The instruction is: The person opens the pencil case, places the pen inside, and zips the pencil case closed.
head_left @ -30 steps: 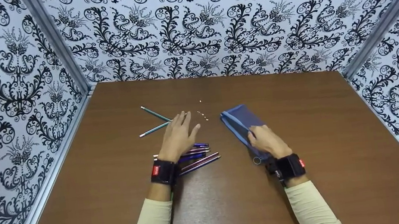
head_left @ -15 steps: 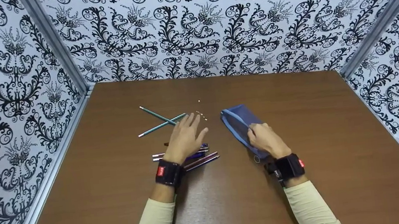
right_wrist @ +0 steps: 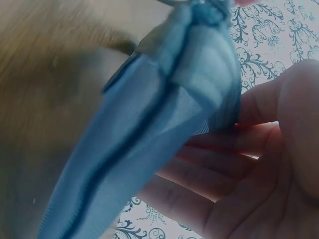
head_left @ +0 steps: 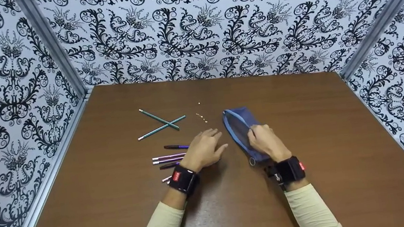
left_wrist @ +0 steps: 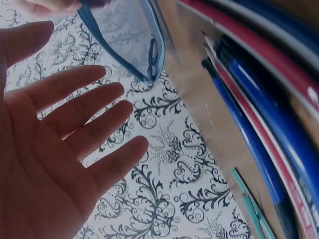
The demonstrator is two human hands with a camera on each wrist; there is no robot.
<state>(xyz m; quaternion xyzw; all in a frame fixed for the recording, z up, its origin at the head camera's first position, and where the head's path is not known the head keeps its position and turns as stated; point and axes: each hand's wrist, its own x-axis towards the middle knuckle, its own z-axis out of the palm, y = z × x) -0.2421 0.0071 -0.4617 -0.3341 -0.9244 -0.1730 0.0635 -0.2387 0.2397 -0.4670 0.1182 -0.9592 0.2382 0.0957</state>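
The left hand hung just below the centre of the head view, its fingers parted and slightly bent, holding nothing; its palm showed bare in the left wrist view; whether it touched anything beneath could not be told; the right hand, right of centre, had thumb and fingers closed on the right edge of the mouth of the blue pouch, which lay at centre right and gaped toward the left; half a second earlier the left hand had sat higher and further left, close to the tips of the teal pencils; it had since come down and rightward, nearer the pouch, so that their crossing, left of centre, showed whole, and the mouth of the pouch looked a little wider; this suggested that the work had turned toward the pouch, while the pens and white-ended pencils lay loose at centre left, partly hidden by the left hand; beyond the hands, small gold specks dotted the brown table near the centre; a wall of black scrollwork on white filled the top of the frame
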